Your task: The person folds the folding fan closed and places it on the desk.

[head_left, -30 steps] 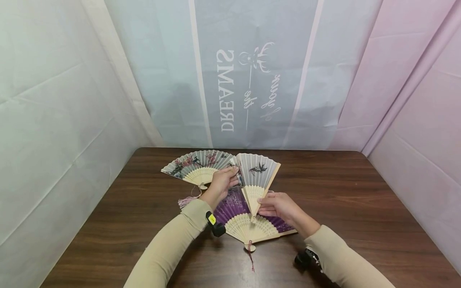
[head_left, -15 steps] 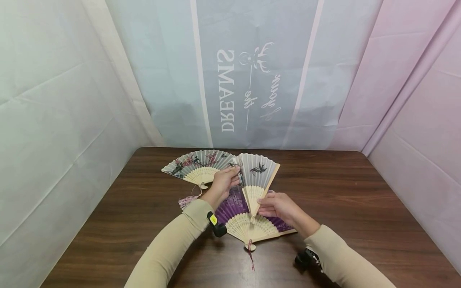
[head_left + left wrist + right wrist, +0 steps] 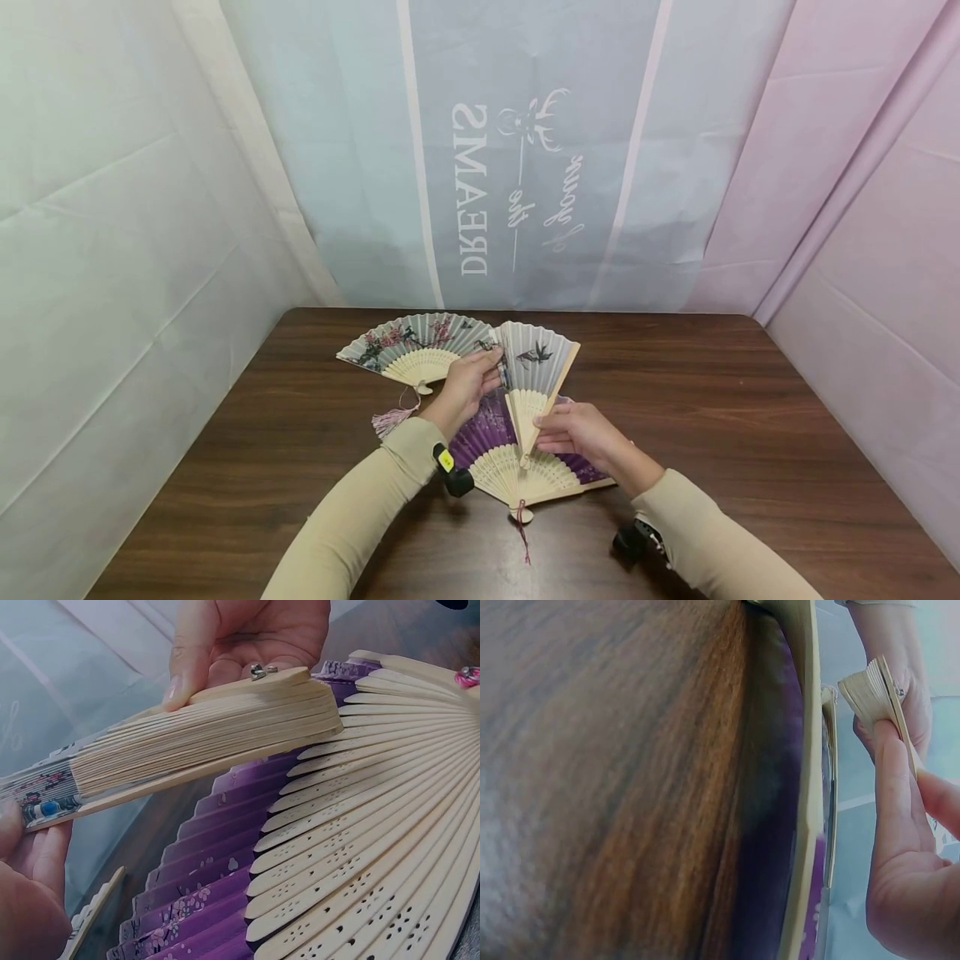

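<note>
A partly spread grey folding fan [image 3: 537,360] with a dark bird print and pale ribs is held up between both hands. My left hand [image 3: 467,385] pinches its left edge near the top. The right hand [image 3: 581,433] grips the right outer rib, low down by the pivot. In the left wrist view the ribs [image 3: 210,735] lie stacked close together, with a metal pivot pin at the end. Below the held fan, a purple folding fan [image 3: 483,433] lies spread on the table, its pivot and dark red cord toward me.
A second grey folding fan [image 3: 420,342] with pink blossoms lies spread at the back left, its pink tassel [image 3: 393,419] hanging toward me. All of it sits on a dark brown wooden table [image 3: 712,417]. Fabric walls [image 3: 555,167] stand behind and at both sides.
Very little differs. The held fan's right edge has shifted slightly left, narrowing its spread a touch, and the right hand has shifted slightly left with it.
</note>
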A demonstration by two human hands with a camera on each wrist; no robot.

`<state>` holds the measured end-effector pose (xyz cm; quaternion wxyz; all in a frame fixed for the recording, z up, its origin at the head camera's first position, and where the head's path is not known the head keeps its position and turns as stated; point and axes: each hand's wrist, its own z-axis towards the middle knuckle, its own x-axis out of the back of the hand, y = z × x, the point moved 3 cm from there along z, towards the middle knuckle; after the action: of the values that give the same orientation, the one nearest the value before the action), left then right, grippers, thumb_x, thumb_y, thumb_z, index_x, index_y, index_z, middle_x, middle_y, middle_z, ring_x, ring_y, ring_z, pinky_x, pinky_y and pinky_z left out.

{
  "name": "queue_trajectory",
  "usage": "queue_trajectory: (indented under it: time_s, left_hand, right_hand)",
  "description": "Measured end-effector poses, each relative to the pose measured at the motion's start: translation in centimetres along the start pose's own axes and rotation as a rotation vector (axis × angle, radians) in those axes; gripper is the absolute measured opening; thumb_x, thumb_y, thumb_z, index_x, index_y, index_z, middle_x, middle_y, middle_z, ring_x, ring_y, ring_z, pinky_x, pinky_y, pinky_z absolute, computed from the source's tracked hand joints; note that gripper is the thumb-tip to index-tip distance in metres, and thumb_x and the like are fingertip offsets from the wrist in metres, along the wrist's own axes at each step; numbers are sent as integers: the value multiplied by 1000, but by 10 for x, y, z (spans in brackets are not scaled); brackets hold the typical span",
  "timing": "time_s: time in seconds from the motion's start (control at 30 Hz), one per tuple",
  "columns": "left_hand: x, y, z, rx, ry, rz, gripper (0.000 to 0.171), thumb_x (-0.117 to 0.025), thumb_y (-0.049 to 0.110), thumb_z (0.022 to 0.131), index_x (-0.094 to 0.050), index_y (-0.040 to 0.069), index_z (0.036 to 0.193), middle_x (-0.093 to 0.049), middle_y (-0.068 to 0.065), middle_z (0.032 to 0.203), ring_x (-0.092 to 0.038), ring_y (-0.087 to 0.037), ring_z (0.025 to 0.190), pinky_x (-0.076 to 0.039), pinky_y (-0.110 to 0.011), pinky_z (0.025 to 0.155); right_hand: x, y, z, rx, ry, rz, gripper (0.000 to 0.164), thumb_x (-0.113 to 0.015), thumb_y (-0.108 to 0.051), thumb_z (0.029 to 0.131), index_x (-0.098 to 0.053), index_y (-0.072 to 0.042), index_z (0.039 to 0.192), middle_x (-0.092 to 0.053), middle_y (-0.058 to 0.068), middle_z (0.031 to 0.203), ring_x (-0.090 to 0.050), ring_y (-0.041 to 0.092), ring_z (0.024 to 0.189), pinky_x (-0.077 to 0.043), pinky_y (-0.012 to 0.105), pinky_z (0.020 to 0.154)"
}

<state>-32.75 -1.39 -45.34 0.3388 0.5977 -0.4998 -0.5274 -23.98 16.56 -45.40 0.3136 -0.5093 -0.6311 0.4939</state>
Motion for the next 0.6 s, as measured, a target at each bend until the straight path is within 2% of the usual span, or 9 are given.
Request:
queue_trajectory:
  time_s: [0.37, 0.6]
  left_hand:
    - [-2, -2, -1, -3, -16, 0, 44, -61, 16, 100, -53, -9, 136, -50, -30, 142, -50, -42, 132, -53, -38, 103]
    - [-5, -3, -3, -11, -49, 21, 42, -63, 15, 98, -57, -7, 133, -55, -22, 141, -52, -39, 132, -52, -40, 105]
  right_hand:
    - [1, 3, 1, -3, 4, 0, 11, -60, -5, 95, -64, -8, 85, -73, 0, 73, -71, 9, 69, -64, 24, 74]
    - [1, 3, 2, 6, 7, 1, 10, -60, -5, 95, -66, -8, 87, -73, -1, 73, -72, 9, 69, -64, 24, 73]
